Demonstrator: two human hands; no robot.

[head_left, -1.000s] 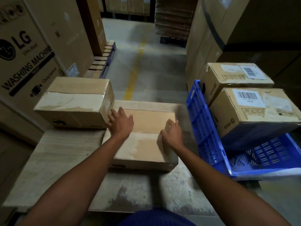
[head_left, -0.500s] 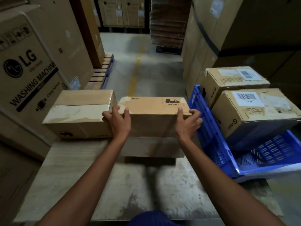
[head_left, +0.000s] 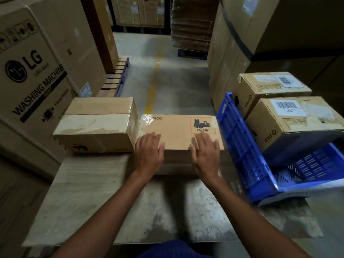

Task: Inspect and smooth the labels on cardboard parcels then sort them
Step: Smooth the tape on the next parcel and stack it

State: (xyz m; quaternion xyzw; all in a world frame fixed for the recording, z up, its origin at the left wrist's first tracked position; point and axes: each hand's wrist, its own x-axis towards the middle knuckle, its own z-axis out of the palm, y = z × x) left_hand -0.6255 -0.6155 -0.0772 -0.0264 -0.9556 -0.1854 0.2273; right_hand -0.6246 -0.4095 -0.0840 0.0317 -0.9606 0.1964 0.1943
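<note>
Parcel (head_left: 178, 133) at the bench's (head_left: 104, 192) far edge, beside a taped parcel (head_left: 96, 125). Left hand (head_left: 149, 155) and right hand (head_left: 205, 155) lie flat and spread on its top, gripping nothing. Stiff cardboard, probably light; best held at both ends.

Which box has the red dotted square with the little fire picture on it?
The middle box, the one under both hands, between the taped box and the blue crate. The two crate boxes carry white barcode labels instead.
</note>
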